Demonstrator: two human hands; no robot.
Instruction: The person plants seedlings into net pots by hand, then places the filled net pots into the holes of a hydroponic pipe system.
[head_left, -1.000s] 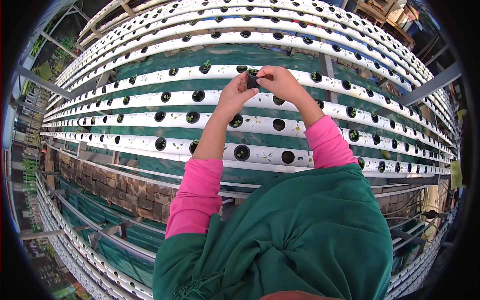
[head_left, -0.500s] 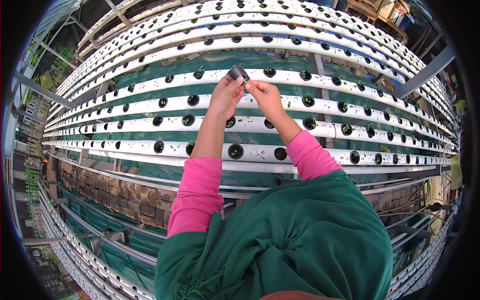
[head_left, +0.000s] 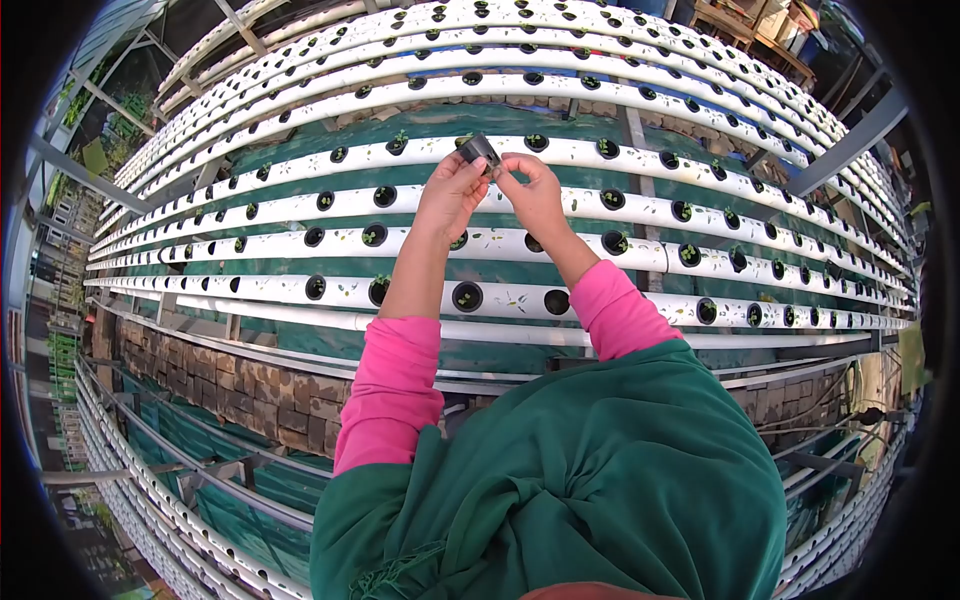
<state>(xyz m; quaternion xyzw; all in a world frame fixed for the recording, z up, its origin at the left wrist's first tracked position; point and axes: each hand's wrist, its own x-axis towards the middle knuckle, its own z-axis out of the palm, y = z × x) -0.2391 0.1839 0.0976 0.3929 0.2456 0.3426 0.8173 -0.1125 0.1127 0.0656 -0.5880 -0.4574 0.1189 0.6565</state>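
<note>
A small black net pot (head_left: 481, 150) is tilted on its side above the second white pipe row. My left hand (head_left: 450, 198) grips it, thumb across its wall and fingers wrapped behind. Close against the pot's right end, my right hand (head_left: 533, 196) is closed in a pinch. What sits between those fingertips is too small to make out. Below my hands runs a white pipe (head_left: 490, 242) with round holes, several holding black cups with green seedlings. One such seedling (head_left: 374, 235) stands left of my left forearm.
More white pipes with planted holes (head_left: 535, 80) stretch away behind. Green sheeting (head_left: 300, 135) lies beneath them. Close to my body are a front pipe (head_left: 640, 309) and a brick-paved strip (head_left: 250, 392). A grey metal post (head_left: 850, 147) slants at the right.
Both hands stay at nearly the same spot. The pot has turned slightly, and my right fingers have shifted a little at its right end. The view has moved slightly.
</note>
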